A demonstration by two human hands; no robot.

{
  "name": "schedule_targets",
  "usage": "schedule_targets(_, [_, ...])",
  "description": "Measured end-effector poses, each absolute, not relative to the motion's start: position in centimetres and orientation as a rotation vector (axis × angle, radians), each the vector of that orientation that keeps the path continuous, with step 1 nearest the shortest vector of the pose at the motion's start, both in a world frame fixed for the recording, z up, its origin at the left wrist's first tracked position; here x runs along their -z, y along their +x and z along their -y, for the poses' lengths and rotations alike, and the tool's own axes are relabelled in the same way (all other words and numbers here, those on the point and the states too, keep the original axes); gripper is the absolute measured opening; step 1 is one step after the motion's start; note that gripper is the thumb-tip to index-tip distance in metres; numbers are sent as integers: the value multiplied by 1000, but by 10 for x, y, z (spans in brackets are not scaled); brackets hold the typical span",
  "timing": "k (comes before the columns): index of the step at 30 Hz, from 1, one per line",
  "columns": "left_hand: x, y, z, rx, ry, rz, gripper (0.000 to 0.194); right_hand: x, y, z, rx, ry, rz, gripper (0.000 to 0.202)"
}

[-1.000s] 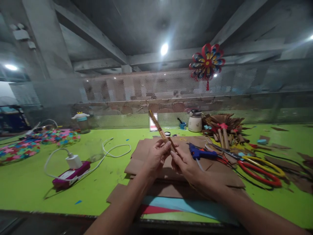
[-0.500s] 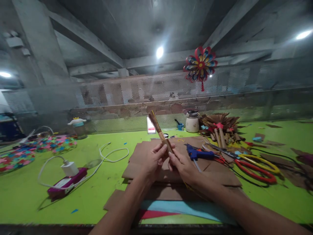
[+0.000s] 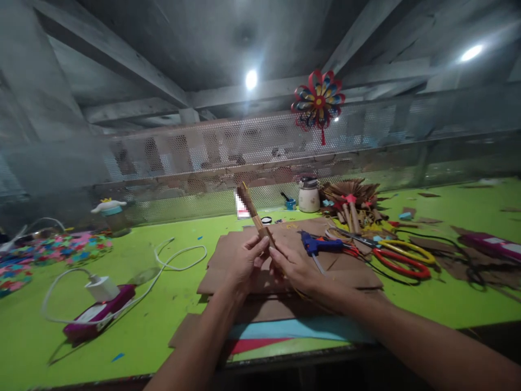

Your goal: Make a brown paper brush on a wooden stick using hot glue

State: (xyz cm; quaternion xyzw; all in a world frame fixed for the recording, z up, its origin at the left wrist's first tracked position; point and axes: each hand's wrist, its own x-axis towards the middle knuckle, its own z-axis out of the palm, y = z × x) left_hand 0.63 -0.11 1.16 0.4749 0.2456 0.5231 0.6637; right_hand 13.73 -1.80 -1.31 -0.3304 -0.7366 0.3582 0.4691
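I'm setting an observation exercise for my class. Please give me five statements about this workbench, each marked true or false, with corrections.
1. The left hand and right hand both hold the slim brown piece. True.
2. The blue glue gun lies on the green tabletop, off the brown sheets. False: it lies on the brown sheets.
3. The scissors have two green handles. False: the scissors have one red handle and one yellow.
4. A white adapter is plugged into a purple power strip. True.
5. The flower-shaped ornament has a blue tassel. False: the ornament has a red tassel.
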Motion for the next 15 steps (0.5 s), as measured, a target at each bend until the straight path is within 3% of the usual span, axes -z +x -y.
schedule_targets(4, [-16,2,-3,-1199,1068,-610,24,-13,169,15,-432,-939,1994,27])
schedule_targets(10, [-20,0,-4,-1218,1035,-679,15,-16,251,-6,164,-1542,2271,24])
schedule_targets(15, [-16,-2,-8,-1185,1033,-643,15,7,274,-23,226,-1671,2411,24])
